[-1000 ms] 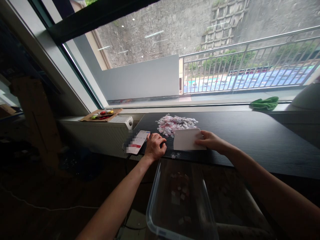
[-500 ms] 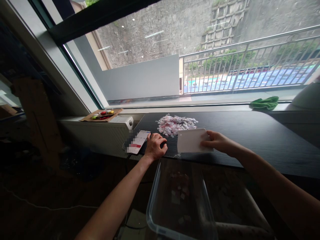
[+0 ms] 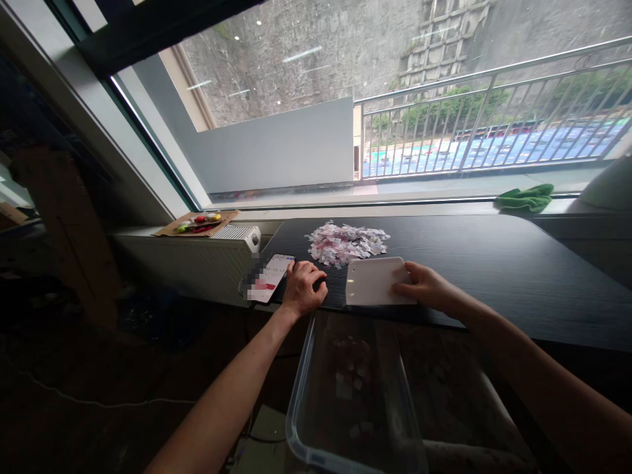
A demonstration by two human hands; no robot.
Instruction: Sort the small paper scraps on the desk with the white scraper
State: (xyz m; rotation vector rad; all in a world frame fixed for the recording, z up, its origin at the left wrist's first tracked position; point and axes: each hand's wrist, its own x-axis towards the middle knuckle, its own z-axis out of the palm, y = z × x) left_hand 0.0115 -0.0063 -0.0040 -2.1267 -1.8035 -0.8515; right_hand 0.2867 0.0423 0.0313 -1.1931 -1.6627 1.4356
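Observation:
In my right hand [image 3: 428,286] is a thin white scraper [image 3: 371,282], a flat plastic sheet with rounded upper corners and a small hole near one of them. Thumb and fingers pinch its right end. It stands tilted at the front edge of the black table [image 3: 464,257], just above a clear plastic bin [image 3: 300,395]. Beyond the scraper lies a heap of small white and pinkish paper scraps [image 3: 345,243]. My left hand [image 3: 305,289] rests on the table edge beside a phone [image 3: 274,276], its fingers loosely bent, a gap showing between thumb and forefinger.
Some scraps [image 3: 351,375] show dimly inside the bin. A radiator [image 3: 197,257] stands left of the table, with small colourful items on a brown board [image 3: 170,228] above it. A green cloth [image 3: 526,197] lies on the sill beneath the large window.
The scraper has moved slightly nearer the table's front edge, and a few pale bits at that edge no longer show. My left hand stays in place. The view has tilted down a little.

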